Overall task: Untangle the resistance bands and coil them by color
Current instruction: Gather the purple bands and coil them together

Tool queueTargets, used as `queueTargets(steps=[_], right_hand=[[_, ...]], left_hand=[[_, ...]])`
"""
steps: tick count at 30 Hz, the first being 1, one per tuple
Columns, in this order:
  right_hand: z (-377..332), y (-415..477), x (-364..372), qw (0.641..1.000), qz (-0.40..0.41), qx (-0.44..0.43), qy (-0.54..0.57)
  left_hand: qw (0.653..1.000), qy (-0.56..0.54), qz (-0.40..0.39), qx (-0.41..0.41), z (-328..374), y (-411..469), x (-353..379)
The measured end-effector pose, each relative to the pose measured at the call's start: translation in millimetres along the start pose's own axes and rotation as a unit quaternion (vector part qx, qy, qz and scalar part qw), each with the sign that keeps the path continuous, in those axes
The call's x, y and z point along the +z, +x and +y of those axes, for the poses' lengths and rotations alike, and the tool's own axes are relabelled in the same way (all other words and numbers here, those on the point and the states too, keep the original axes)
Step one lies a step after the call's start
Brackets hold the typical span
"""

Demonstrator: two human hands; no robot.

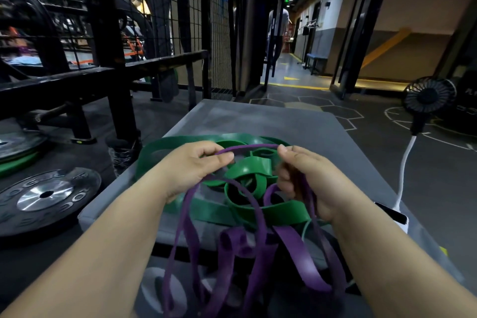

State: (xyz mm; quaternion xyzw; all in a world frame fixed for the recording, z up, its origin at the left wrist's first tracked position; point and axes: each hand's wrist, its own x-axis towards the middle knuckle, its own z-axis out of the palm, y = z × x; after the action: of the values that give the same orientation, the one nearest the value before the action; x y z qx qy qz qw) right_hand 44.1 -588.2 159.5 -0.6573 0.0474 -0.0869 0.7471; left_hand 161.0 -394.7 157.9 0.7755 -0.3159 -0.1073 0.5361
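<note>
The hands are apart, each closed on the purple band (253, 147). The left hand (191, 170) pinches one strand between thumb and fingers, and the right hand (304, 178) curls round several. A short stretch runs taut between them, while long purple loops hang below both wrists. Under and beyond the hands, the green bands (247, 170) lie knotted on the grey pad (258, 116), and purple threads through them between the two hands. The rubber looks light, soft, stretchy and grippy, so tugging would likely tighten the knot. The wider green strips seem stiffer. It is probably better to hold a slack loop near a crossing and feed it through.
</note>
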Motion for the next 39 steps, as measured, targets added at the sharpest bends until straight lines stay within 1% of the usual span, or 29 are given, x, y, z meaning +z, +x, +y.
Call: queueTargets(steps=[2, 4, 6, 8, 10, 12, 14, 16, 18, 20, 21, 22, 23, 24, 26, 28, 30, 31, 32, 34, 35, 37, 39], right_hand=[[-2.4, -2.0, -1.2, 0.998, -0.039, 0.009, 0.052], [-3.0, -2.7, -4.2, 0.991, -0.104, 0.035, 0.081], [1.4, -3.9, -6.0, 0.971, -0.191, 0.081, 0.119], [9.5, -3.7, -6.9, 0.941, -0.284, 0.119, 0.138], [14.9, -4.8, -4.6, 0.927, -0.342, 0.105, 0.112], [13.6, -4.7, -0.5, 0.93, -0.349, 0.041, 0.108], [7.0, -4.1, 3.5, 0.934, -0.321, -0.018, 0.154], [0.1, -0.9, 3.9, 0.946, -0.263, -0.062, 0.181], [-8.3, -0.8, 3.8, 0.953, -0.207, -0.103, 0.197], [-19.5, -3.3, -0.1, 0.952, -0.149, -0.14, 0.227], [-26.0, -5.5, -3.0, 0.953, -0.119, -0.161, 0.229], [-32.6, -7.9, -5.8, 0.953, -0.098, -0.181, 0.221], [-37.8, -9.7, -8.9, 0.955, -0.082, -0.195, 0.209], [-41.2, -10.6, -11.8, 0.957, -0.069, -0.204, 0.193], [-42.8, -10.6, -17.8, 0.963, -0.04, -0.213, 0.158], [-41.7, -10.1, -21.8, 0.968, 0.004, -0.214, 0.13], [-40.3, -9.8, -24.4, 0.971, 0.046, -0.211, 0.102], [-40.2, -10.0, -25.7, 0.971, 0.059, -0.213, 0.091], [-40.4, -10.4, -27.5, 0.97, 0.069, -0.216, 0.084], [-41.2, -10.8, -32.3, 0.968, 0.083, -0.224, 0.078], [-41.2, -10.9, -33.8, 0.968, 0.089, -0.226, 0.068], [-36.8, -8.6, -32.5, 0.973, 0.098, -0.208, 0.005], [-26.5, -5.7, -24.4, 0.98, 0.085, -0.159, -0.079]], left_hand=[[1.0, 0.006, 0.011, 0.014, -1.4, 2.8, 2.3], [0.999, -0.038, 0.015, 0.021, -0.1, 3.5, 7.0], [0.998, -0.05, 0.01, 0.045, 0.2, 3.6, 13.5], [0.996, -0.056, 0.011, 0.075, -0.2, 3.7, 21.1], [0.994, -0.077, 0.012, 0.078, 0.4, 3.9, 26.8], [0.994, -0.08, -0.002, 0.07, -2.6, 5.1, 31.5], [0.995, -0.072, -0.045, 0.048, -6.5, 6.0, 38.0], [0.993, -0.059, -0.103, 0.022, -11.1, 5.7, 49.7], [0.99, 0.026, -0.135, 0.003, -20.1, 5.2, 64.0], [0.971, 0.134, -0.197, -0.029, -28.8, 1.6, 74.2], [0.96, 0.135, -0.24, -0.054, -31.2, -2.3, 77.8], [0.952, 0.102, -0.278, -0.073, -31.6, -5.8, 81.0], [0.947, 0.063, -0.303, -0.086, -30.3, -9.0, 83.6], [0.944, 0.042, -0.311, -0.098, -26.7, -11.2, 84.7], [0.944, 0.013, -0.303, -0.128, -23.7, -11.5, 82.3], [0.949, 0.015, -0.285, -0.137, -23.4, -9.5, 74.4], [0.966, 0.03, -0.23, -0.114, -22.8, -5.9, 63.1], [0.975, 0.012, -0.196, -0.104, -20.2, -5.1, 58.1], [0.98, -0.031, -0.171, -0.099, -17.2, -3.8, 53.5], [0.975, -0.112, -0.176, -0.081, -8.4, -4.5, 44.8], [0.971, -0.124, -0.196, -0.06, -3.4, -6.2, 40.6], [0.964, -0.126, -0.233, -0.004, 6.7, -13.0, 35.4], [0.97, -0.105, -0.216, 0.032, 16.6, -19.2, 35.5]])
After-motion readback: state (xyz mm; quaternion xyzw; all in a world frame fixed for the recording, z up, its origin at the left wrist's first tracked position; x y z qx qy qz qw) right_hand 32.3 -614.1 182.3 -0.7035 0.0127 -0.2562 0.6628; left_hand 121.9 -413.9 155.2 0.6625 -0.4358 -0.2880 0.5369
